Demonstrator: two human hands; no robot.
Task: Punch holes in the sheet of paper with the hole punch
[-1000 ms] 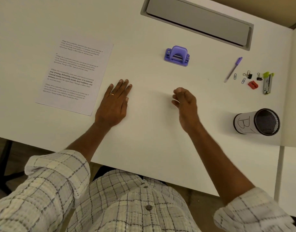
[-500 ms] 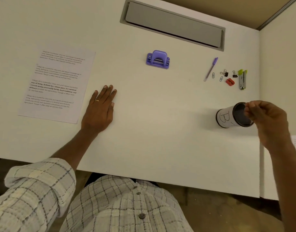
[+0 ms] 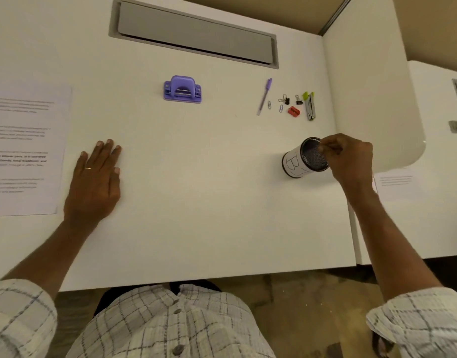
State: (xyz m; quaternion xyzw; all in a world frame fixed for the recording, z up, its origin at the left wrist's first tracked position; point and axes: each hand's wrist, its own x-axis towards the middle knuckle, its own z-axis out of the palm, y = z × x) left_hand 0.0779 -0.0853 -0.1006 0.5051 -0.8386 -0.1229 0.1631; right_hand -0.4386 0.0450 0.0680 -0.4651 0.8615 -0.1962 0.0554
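Observation:
The printed sheet of paper lies flat at the table's left, partly cut off by the frame edge. The purple hole punch stands alone at the middle back of the white table, with neither hand touching it. My left hand rests flat on the table, fingers straight, just right of the paper. Far to the right, my right hand has its fingers curled and pinches the rim of a mesh pen cup that carries a white label.
A purple pen, paper clips, binder clips, a small red item and a stapler lie at the back right. A grey cable hatch runs along the back. A white divider borders the right side; another sheet lies beyond it.
My right hand moved from the table's middle far to the right and took hold of the pen cup's rim. The left hand stayed flat beside the paper. The camera view shifted.

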